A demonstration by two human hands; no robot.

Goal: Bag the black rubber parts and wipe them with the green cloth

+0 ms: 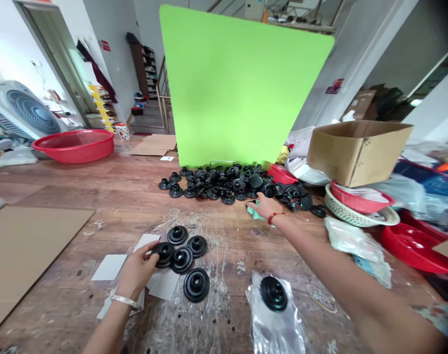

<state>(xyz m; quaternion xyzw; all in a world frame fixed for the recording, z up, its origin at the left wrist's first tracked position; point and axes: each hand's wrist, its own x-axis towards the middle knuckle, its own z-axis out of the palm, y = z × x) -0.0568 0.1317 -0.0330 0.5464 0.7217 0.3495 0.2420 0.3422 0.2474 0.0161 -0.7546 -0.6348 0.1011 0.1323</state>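
My left hand (136, 266) is closed, thumb and fingers pinching the rim of a round black stepped cap (164, 254). Several similar caps lie around it, such as one (196, 285) nearer to me. White cards (109, 267) lie under and beside that hand. My right hand (265, 206) reaches out to the front edge of a heap of black caps (227, 182), with a green cloth (254, 212) bunched under its closed fingers. Whether those fingertips also grip a cap is hard to make out. Another black cap (273, 294) sits on clear plastic bags (277, 334) near the table's front.
A green board (242, 88) stands behind the heap. On the right are a cardboard box (358, 152), a white basket (351, 212), and a red basin (411, 246). A red tub (76, 147) and flat cardboard (28, 250) are on the left. A rubber band (322, 298) lies right of the bags.
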